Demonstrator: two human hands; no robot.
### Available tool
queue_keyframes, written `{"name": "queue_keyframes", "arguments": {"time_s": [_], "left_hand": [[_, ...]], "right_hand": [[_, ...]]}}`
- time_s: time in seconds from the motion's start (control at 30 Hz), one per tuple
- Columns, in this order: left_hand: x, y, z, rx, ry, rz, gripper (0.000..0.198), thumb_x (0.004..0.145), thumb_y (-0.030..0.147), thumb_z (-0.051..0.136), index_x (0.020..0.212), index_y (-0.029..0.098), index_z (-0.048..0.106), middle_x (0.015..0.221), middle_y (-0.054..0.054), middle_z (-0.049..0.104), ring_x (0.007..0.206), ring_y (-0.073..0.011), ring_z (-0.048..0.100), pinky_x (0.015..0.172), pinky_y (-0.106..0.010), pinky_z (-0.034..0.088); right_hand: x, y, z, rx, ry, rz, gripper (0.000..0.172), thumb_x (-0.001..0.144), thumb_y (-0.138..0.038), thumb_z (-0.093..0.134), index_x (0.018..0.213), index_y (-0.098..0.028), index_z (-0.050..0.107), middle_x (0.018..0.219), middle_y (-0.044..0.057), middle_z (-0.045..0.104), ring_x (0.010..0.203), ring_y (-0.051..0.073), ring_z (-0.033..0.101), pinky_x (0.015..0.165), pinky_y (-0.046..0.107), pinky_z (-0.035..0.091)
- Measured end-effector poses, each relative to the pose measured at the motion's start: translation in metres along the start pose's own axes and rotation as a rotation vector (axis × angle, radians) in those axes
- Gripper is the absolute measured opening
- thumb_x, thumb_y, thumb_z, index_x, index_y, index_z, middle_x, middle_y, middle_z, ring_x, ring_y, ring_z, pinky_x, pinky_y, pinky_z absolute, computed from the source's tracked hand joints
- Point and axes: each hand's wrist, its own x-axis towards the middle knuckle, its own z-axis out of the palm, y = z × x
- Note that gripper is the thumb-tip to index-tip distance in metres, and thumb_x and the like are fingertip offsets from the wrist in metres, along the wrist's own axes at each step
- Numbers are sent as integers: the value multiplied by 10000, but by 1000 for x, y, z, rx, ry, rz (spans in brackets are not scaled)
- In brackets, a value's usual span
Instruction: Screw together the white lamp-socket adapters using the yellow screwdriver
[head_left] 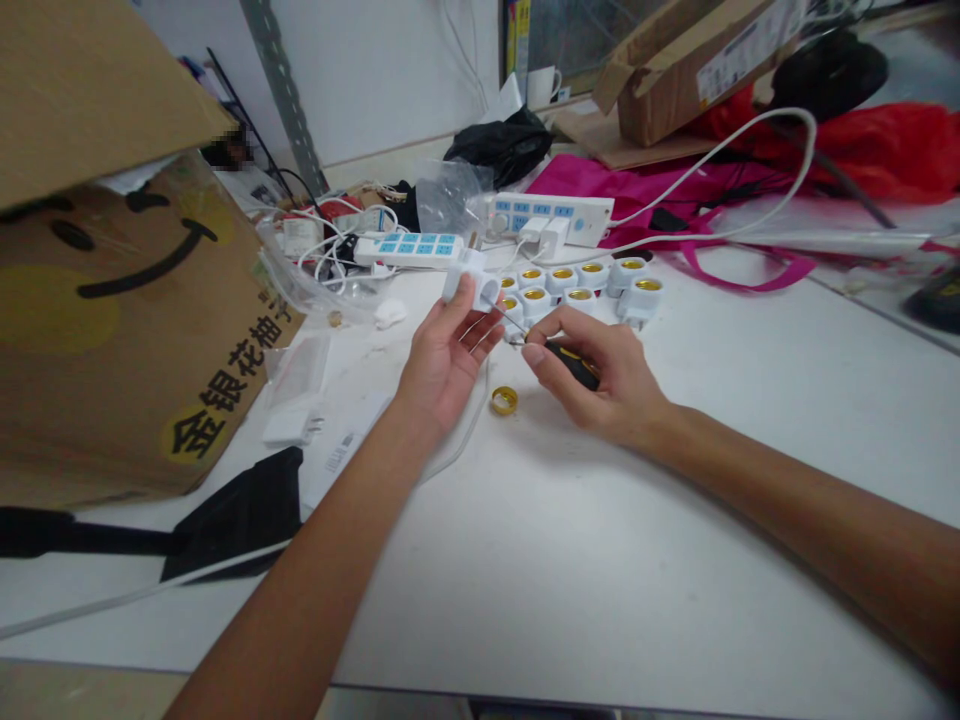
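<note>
Over the middle of the table, my left hand (pixel 448 358) is closed on a white plug-in lamp socket (pixel 466 282), its prongs pointing up and away. My right hand (pixel 600 372) grips a screwdriver (pixel 571 364) by its black and yellow handle. The thin shaft points left to the round opening of the held socket; whether the tip touches inside is too small to tell. A loose gold threaded ring (pixel 504 401) lies on the table below and between my hands. Just behind them stand several white lamp sockets (pixel 563 279) with gold rings in their openings.
Two white power strips (pixel 411 248) with cables lie at the back. A large cardboard box (pixel 112 340) fills the left side, with a black flat object (pixel 236 512) before it. A pink bag (pixel 600 185) and an open carton (pixel 675 80) sit at the back right.
</note>
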Motion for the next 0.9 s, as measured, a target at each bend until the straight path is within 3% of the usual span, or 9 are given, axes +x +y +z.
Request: {"name": "queue_keyframes", "arguments": {"time_s": [0.27, 0.4, 0.77, 0.9], "left_hand": [[3, -3, -5, 34, -3, 23, 302, 930, 426, 912, 994, 167, 770, 951, -47, 775, 818, -120, 719, 795, -249, 569], [3, -3, -6, 56, 0, 28, 378, 851, 496, 967, 929, 191, 756, 878, -23, 754, 790, -123, 701, 791, -256, 568], [3, -4, -5, 64, 50, 30, 376, 851, 503, 957, 967, 195, 775, 877, -15, 757, 781, -111, 700, 760, -243, 551], [4, -5, -6, 57, 38, 57, 386, 782, 454, 1014, 959, 207, 775, 918, 3, 767, 785, -103, 696, 779, -244, 558]], "right_hand": [[-3, 3, -3, 183, -46, 139, 366, 1082, -557, 649, 919, -231, 619, 573, -64, 552, 476, 100, 454, 498, 283, 358], [-4, 2, -1, 234, -50, 181, 394, 1070, -585, 665, 904, -230, 623, 551, -63, 552, 460, 101, 464, 467, 276, 356], [-1, 0, 0, 91, 44, 131, 347, 1092, -518, 628, 889, -237, 624, 566, -52, 558, 482, 112, 469, 520, 294, 366], [-1, 0, 2, 34, 27, 130, 287, 1101, -441, 609, 899, -238, 621, 563, -56, 564, 488, 113, 457, 553, 293, 385]]}}
